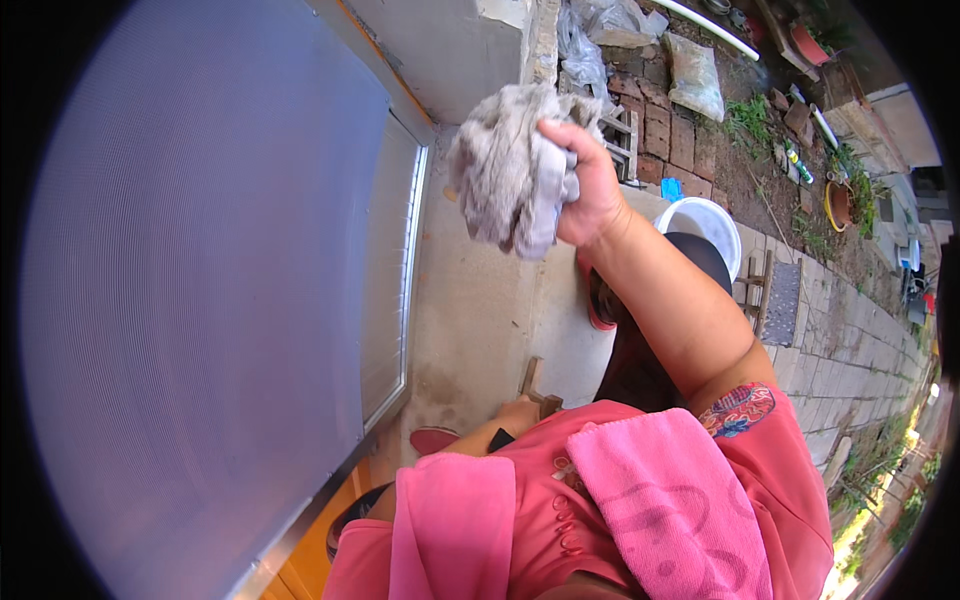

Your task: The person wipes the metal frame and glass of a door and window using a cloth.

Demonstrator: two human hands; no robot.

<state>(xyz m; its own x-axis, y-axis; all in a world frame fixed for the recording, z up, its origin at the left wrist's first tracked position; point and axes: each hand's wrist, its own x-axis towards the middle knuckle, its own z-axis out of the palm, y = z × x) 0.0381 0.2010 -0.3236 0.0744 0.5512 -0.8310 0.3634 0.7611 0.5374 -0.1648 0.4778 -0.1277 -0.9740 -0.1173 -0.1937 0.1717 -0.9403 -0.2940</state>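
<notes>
Grey cloth rag (505, 170): it is crumpled and lifted, right of the mesh-covered door (200, 240) and apart from it in your view.
Right hand (592, 195): yours is closed around the rag, with the thumb pressing over its folds.
Left hand (518, 412): it is at a wooden bar (548, 403), right of the door; if the fingers grip it, I cannot tell.
Folds: I think you do well to gather them into your palm, so no corner hangs free.
White bucket (716, 214): farther right of the door; your dark-clothed knee (705, 260) covers part of it.
Pink towel (670, 485): its ends hang on your chest, right of the door; they could perhaps swing into your way.
</notes>
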